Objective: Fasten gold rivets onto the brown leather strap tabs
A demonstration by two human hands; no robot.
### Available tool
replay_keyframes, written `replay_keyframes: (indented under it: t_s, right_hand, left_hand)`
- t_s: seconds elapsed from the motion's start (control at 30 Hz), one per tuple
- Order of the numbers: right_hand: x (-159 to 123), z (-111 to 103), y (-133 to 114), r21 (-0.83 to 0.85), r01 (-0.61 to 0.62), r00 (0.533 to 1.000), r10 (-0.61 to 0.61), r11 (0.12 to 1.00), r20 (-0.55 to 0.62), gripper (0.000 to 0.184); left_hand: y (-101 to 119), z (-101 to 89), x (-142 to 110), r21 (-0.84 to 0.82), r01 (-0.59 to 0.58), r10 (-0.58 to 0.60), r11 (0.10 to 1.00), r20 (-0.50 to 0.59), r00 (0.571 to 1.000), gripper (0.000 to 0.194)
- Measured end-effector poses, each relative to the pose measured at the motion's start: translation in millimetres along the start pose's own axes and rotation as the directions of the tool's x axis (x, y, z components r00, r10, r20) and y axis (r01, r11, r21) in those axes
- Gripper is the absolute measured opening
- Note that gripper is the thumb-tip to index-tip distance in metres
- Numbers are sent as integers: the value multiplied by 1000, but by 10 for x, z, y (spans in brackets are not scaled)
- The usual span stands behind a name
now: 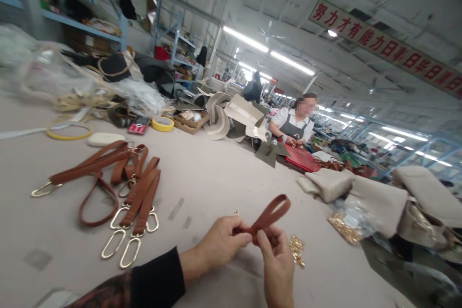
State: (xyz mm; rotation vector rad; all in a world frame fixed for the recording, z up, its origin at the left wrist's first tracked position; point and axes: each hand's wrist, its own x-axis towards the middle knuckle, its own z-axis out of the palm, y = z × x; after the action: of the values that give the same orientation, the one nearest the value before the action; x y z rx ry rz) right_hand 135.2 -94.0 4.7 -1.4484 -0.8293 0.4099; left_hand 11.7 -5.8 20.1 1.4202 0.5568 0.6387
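The thumb and forefinger of the left hand (222,238) pinch the lower part of a brown strap (272,212), and the right hand (277,260) grasps the same part just beside, its thumb in front and its other fingers curled behind. The strap is bent into a loop, which rises above both hands and leans to the right; how its ends lie is perhaps not possible to tell, because the fingers cover them. A black sleeve (159,276) covers part of the left forearm. Just to the right of the right hand, a small heap of gold metal pieces (297,250) lies on the pale table (220,168), and a few tiny pieces (237,212) lie behind the left hand. Farther left, a group of finished-looking straps (144,197) with gold clips (130,251) rests on the table, and behind it are a white oval object (106,139) and a yellow tape roll (163,124). On the right side there is a clear plastic bag (346,224) with more gold pieces, near some beige bags (378,197). Across the table, a co-worker (292,127) is with both hands near a red item (299,156). At the far left stand blue shelves (83,24), and a red-lettered banner (390,48) hangs high.
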Motion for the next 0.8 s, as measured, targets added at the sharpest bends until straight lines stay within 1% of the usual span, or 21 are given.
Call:
replay_keyframes:
  t_s: [0.07, 0.13, 0.2, 0.27, 0.37, 0.53, 0.67, 0.8]
  right_hand:
    - [18, -3, 32, 11, -63, 995, 62, 998, 81, 37]
    - [8, 6, 51, -21, -98, 979, 100, 995, 177, 38]
    - [-21, 20, 58, -58, -95, 963, 106, 994, 248, 36]
    - [-51, 37, 60, -53, -81, 950, 93, 995, 297, 33]
    - [-75, 62, 49, 20, -88, 948, 77, 996, 310, 31]
    - [-86, 103, -3, 204, -167, 937, 91, 965, 336, 32]
    - [-86, 116, -21, 314, -212, 942, 108, 925, 318, 35]
    - [-60, 85, -39, 298, -168, 960, 88, 940, 264, 29]
  left_hand:
    - [20, 7, -21, 29, -23, 24, 999, -15, 1000, 12]
    - [39, 13, -49, 56, -49, 50, 997, -20, 999, 9]
    - [53, 19, -77, 94, -83, 86, 992, -29, 996, 8]
    - [54, 31, -100, 140, -119, 128, 983, -51, 991, 9]
    - [39, 66, -122, 196, -155, 175, 968, -85, 981, 11]
    - [54, 111, -164, 265, -180, 213, 947, -100, 972, 15]
    - [115, 92, -177, 184, -252, 262, 950, -30, 965, 17]
    - [120, 66, -140, 146, -302, 296, 942, 65, 953, 21]
